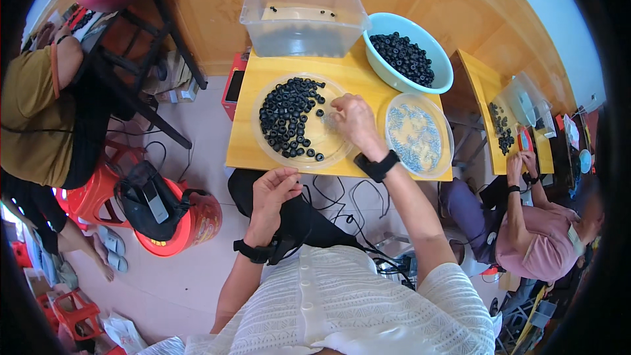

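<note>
A shallow clear round tray (271, 152) lies on the yellow table, with many small black ring-shaped pieces (284, 115) gathered on its left side. My right hand (356, 120) reaches over the tray's right side, fingers bent down and drawn together beside a few small silvery bits (330, 120). What it pinches is hidden. Just off the table's front edge, my left hand (276, 196) is closed in a pinch; whatever sits between thumb and forefinger is too small to name. To the right, a second clear tray (392, 151) holds many thin silvery pieces (420, 135).
At the back of the yellow table (240, 148) stand a clear plastic bin (302, 33) and a light blue bowl (442, 79) full of black rings. A red bucket (202, 220) with a black bag is on the left. Cables hang below. Co-workers sit at both sides.
</note>
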`<state>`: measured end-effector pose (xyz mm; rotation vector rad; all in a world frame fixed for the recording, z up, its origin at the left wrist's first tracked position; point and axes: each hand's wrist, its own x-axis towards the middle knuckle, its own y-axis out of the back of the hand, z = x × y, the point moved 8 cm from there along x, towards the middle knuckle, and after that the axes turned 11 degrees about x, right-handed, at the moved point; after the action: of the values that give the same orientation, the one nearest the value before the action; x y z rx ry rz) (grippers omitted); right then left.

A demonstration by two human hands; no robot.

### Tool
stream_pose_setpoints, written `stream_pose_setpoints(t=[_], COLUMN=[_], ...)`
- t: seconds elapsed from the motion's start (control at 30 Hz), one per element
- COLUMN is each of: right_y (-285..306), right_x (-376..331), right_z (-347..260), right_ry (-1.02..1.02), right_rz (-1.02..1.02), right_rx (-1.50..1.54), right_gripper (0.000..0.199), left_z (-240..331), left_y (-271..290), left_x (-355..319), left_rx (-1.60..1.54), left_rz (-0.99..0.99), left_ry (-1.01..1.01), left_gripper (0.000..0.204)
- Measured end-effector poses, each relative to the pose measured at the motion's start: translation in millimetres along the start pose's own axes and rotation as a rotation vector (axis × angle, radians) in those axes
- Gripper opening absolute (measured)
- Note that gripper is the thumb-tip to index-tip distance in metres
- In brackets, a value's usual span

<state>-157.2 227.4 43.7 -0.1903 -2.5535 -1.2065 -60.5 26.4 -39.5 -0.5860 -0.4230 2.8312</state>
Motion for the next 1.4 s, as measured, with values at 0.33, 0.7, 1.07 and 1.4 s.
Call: stream_pose_setpoints(t=[0.33, 0.7, 1.07, 1.4], right_y=[-48, -45, -26, -5], right_x=[18, -60, -74, 0], right_z=[7, -32, -74, 8], right_ry=[0.057, -0.379, -0.074, -0.046], right_rz=[-0.237, -0.405, -0.195, -0.131], right_rx=[0.052, 1.234, 0.825, 0.079], right_gripper=[0.017, 0.021, 0.018, 0.014], left_z=[-3, 17, -8, -1], left_y=[3, -16, -14, -12], left_x=[4, 10, 15, 9], left_rx=[-0.038, -0.138, -0.489, -0.474], left_rz=[-0.008, -0.053, -0.204, -0.146], left_ry=[-0.003, -0.074, -0.016, 0.008], left_gripper=[0.016, 0.019, 0.024, 0.020])
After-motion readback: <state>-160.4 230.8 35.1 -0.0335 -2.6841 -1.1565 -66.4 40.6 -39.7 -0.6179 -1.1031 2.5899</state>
